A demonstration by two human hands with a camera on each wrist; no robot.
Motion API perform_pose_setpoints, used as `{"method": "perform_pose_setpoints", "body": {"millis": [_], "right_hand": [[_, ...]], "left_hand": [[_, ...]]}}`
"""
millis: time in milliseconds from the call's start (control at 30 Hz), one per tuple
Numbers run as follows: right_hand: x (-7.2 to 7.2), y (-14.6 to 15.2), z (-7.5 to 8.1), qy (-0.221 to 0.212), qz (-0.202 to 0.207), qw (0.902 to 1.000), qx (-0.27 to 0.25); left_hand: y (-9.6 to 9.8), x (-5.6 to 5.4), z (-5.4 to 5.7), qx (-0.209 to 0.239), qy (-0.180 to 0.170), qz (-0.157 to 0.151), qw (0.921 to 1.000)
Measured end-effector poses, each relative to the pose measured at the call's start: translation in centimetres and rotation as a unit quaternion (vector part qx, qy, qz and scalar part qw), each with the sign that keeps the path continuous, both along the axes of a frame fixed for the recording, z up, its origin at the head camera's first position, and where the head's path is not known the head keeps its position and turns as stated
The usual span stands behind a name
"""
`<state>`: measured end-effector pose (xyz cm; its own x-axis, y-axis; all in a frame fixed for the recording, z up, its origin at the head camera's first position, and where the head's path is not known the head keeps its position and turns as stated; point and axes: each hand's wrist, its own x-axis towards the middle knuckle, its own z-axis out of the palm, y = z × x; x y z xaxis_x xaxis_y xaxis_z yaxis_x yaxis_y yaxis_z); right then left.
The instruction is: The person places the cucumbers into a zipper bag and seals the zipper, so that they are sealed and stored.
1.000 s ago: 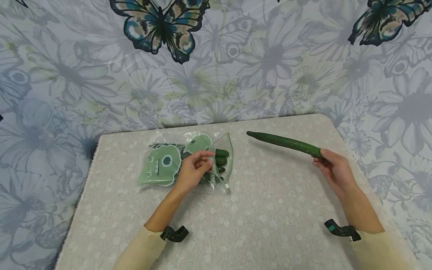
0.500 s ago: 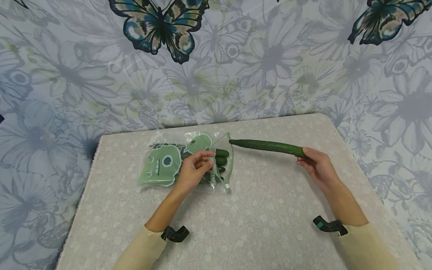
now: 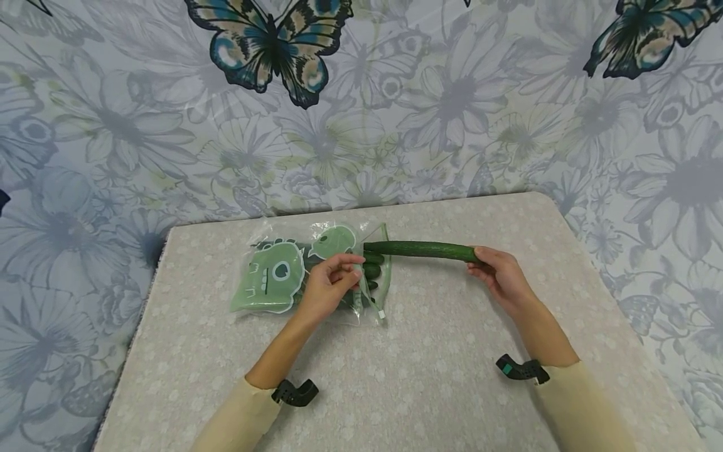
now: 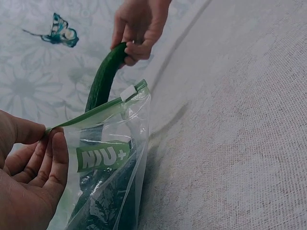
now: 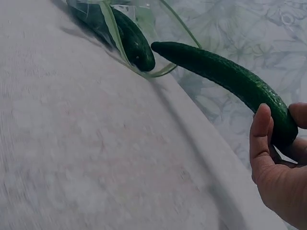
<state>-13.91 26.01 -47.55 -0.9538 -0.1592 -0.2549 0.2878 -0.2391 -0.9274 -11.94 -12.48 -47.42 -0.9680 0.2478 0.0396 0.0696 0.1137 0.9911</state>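
A clear zip bag (image 3: 271, 276) with green cartoon prints lies on the table, its mouth facing right. Several cucumbers (image 3: 371, 270) are inside, their ends showing at the opening. My left hand (image 3: 329, 282) pinches the upper edge of the bag's mouth between thumb and fingers, lifting it; the green zip strip (image 4: 96, 111) with its white slider shows in the left wrist view. My right hand (image 3: 503, 276) grips one end of a long, slightly curved cucumber (image 3: 423, 250). That cucumber's far tip is at the bag's opening, just past the green rim (image 5: 115, 33).
A pale patterned cloth covers the table (image 3: 440, 364), whose back edge runs along a wall hanging (image 3: 452, 125) printed with flowers and butterflies. Black wrist straps (image 3: 296, 393) sit at both cream sleeves (image 3: 582, 402).
My right hand has moved left with the cucumber, bringing its tip from well right of the bag into the mouth. My left hand has stayed in place on the bag's edge.
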Motion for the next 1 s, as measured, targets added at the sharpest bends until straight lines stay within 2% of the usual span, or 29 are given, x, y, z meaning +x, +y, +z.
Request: {"method": "perform_pose_setpoints", "body": {"millis": [267, 667, 1000], "right_hand": [[-1.7, -3.0, -0.7, 0.001, 0.012, 0.9993, 0.036], [-3.7, -7.0, -1.6, -0.008, 0.033, 0.9990, 0.030], [-4.7, -10.1, -1.7, -0.018, 0.063, 0.9970, 0.040]], "left_hand": [[0.2, -0.2, 0.1, -0.005, -0.002, 0.004, 1.0000], [0.3, -0.5, 0.3, -0.007, 0.006, 0.002, 1.0000], [0.4, -0.4, -0.1, -0.003, 0.001, 0.002, 1.0000]]}}
